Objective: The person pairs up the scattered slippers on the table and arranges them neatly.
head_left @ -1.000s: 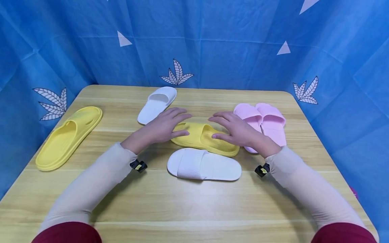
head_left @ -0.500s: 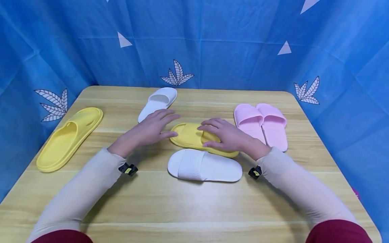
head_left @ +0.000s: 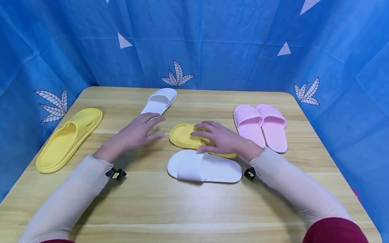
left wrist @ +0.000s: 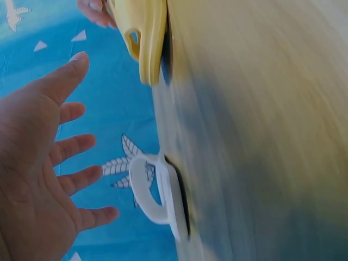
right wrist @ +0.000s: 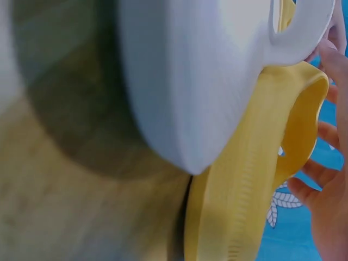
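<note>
My left hand [head_left: 135, 133], fingers spread, hovers over the table just in front of the far white slipper [head_left: 158, 103] and hides its heel end. In the left wrist view the left hand [left wrist: 38, 168] holds nothing. My right hand [head_left: 220, 137] is over the middle yellow slipper [head_left: 185, 136] and covers much of its footbed. The right wrist view has the right hand [right wrist: 331, 196] beside the strap of this yellow slipper [right wrist: 239, 179], fingers loosely bent; contact is unclear. Just nearer to me lies another white slipper [head_left: 218, 168], its heel end pointing right.
A second yellow slipper [head_left: 68, 138] lies slantwise at the table's left edge. Two pink slippers [head_left: 250, 125] sit side by side on the right, beyond the right forearm. Blue patterned curtain [head_left: 200, 44] surrounds the wooden table [head_left: 188, 209] at the back and sides.
My left hand has drawn away leftward and toward me from the middle yellow slipper. The right hand has shifted left over that slipper. All the slippers look about where they were.
</note>
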A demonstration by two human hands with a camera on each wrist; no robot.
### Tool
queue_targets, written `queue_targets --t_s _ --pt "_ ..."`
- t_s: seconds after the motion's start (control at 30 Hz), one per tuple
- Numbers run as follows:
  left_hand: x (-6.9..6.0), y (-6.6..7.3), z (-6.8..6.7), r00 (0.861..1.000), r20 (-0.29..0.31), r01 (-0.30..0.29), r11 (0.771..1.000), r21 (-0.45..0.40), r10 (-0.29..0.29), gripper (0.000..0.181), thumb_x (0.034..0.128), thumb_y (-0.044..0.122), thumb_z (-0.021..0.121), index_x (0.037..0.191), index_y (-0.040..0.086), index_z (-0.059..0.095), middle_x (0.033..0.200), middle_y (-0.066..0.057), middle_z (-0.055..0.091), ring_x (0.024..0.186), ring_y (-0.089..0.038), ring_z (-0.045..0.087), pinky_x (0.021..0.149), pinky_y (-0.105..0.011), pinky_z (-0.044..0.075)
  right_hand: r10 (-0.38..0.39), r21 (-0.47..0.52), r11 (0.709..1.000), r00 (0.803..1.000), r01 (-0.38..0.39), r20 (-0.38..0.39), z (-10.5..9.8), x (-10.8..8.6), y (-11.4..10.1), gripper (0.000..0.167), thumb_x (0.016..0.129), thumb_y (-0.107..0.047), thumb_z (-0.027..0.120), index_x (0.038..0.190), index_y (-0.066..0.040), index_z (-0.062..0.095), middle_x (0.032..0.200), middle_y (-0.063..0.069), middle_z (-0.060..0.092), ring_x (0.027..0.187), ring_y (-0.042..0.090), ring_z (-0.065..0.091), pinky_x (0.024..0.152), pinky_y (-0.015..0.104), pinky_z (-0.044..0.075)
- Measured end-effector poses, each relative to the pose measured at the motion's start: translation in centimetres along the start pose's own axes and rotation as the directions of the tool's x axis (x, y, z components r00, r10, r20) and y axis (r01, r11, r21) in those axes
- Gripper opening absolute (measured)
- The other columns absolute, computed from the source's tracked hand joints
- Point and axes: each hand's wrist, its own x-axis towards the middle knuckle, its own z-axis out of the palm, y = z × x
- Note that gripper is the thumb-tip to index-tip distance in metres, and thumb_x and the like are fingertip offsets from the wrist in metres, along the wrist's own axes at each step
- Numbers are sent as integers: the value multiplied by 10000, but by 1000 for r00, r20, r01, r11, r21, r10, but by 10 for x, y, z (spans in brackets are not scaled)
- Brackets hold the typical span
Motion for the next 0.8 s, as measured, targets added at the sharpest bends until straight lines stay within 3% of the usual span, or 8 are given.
queue_targets --t_s 0.3,0.6,0.8 --pt "-19 -27 -5 997 -30 68 998 3 -68 691 932 560 573 1476 156 434 1517 -154 357 1393 -397 283 1120 -588 227 14 -3 1000 1000 -14 24 0 5 -1 610 957 -638 427 1446 -277 478 1505 58 396 1402 282 308 1156 466 243" --pt "-40 -55 -11 989 -128 82 996 34 -77 649 942 471 616 1433 73 470 1462 -197 410 1351 -426 331 1099 -598 249 55 14 998 997 -56 55 4 6 -1 593 951 -629 458 1445 -302 485 1499 14 415 1397 276 315 1147 452 273" --pt "-52 -71 -18 982 -158 112 992 54 -103 610 954 425 616 1407 39 484 1447 -248 404 1341 -464 322 1108 -609 224 50 3 999 997 -51 53 4 7 2 587 949 -636 451 1440 -318 493 1488 -10 427 1391 252 323 1136 438 299"
